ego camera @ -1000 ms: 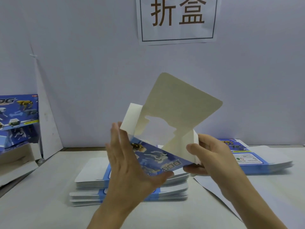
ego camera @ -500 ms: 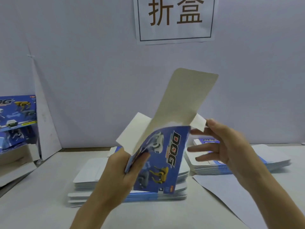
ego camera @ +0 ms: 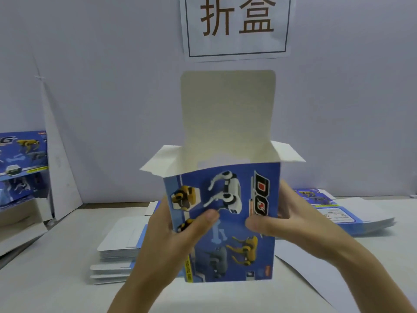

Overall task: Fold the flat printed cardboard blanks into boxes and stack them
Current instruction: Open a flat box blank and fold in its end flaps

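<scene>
- Head view, centre of frame: the box (ego camera: 225, 251) is up off the tabletop (ego camera: 45, 279), held between both hands, top open.
- Left hand (ego camera: 167, 236) grips the left edge with its thumb across the printed front. Right hand (ego camera: 297, 229) grips the right edge the same way, fingers out of sight behind.
- Risk: squeeze too hard and the front panel bows, so the tube could collapse flat again.
- Risk: fold the tall lid flap (ego camera: 228, 114) down before the side flaps (ego camera: 162, 161) and it will likely jam or crease.
- The bottom is hidden, so I can't tell if it's locked; if not, the box could skew.
- Count: one box in hand, three open top flaps, two hands.
- Two piles of flat blanks: lower left (ego camera: 117, 247) and right (ego camera: 338, 213).
- Left edge: finished boxes (ego camera: 22, 159), seemingly two, cut off by the frame.
</scene>
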